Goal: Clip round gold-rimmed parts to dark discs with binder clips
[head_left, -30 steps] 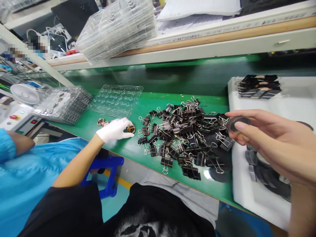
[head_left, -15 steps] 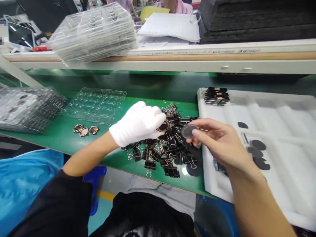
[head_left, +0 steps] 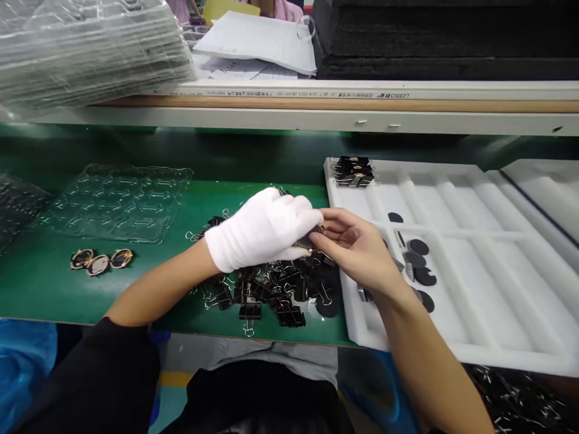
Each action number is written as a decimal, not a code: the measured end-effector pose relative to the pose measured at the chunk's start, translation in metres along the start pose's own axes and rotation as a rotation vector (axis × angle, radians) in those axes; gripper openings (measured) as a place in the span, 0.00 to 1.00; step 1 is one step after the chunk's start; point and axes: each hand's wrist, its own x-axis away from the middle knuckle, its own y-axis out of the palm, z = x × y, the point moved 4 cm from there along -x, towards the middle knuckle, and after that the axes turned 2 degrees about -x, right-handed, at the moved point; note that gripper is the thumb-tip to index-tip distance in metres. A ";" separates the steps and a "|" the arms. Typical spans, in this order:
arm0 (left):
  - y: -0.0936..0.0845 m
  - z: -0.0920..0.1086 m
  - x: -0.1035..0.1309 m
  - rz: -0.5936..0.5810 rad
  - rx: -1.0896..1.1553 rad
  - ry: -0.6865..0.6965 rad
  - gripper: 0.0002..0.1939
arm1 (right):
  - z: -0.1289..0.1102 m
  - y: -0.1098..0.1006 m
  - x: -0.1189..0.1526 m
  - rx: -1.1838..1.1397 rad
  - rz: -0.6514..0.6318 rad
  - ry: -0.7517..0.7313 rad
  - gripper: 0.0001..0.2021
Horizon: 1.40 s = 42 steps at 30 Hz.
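Note:
My left hand (head_left: 275, 229), in a white glove, is closed on a round gold-rimmed part, mostly hidden behind its fingers. My bare right hand (head_left: 362, 250) pinches a dark grey disc (head_left: 306, 240) between thumb and fingers, held against that part. Both hands meet above a heap of black binder clips (head_left: 260, 289) with silver wire handles. On the green bench to the left lie three similar gold-rimmed parts (head_left: 98, 264). Several loose dark discs (head_left: 419, 246) lie in the white compartment tray (head_left: 493, 232) right of my right hand.
Clipped pieces (head_left: 355, 172) stand in the tray's far left corner. A clear blister tray (head_left: 122, 202) lies on the bench (head_left: 40, 283). Above runs a shelf edge (head_left: 289, 117) bearing stacked clear trays (head_left: 99, 54), papers (head_left: 257, 39) and black foam (head_left: 443, 39). Another person sits beyond.
My right hand has brought the dark disc leftward to the gold-rimmed part in my left hand, and the hands now touch. The view has shifted to the right.

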 end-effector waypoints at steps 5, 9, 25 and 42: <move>-0.004 -0.034 0.023 -0.045 0.242 -0.179 0.24 | -0.004 0.003 0.001 -0.069 0.093 0.012 0.14; -0.004 -0.063 0.043 -0.220 0.195 -0.339 0.20 | -0.004 0.006 0.002 -0.248 0.078 0.111 0.12; 0.002 0.008 0.019 0.254 -0.171 -0.338 0.18 | 0.009 0.016 -0.003 -0.457 0.220 0.284 0.17; 0.012 0.001 0.010 0.241 -0.044 0.082 0.17 | 0.013 0.021 -0.002 -0.527 0.191 0.330 0.15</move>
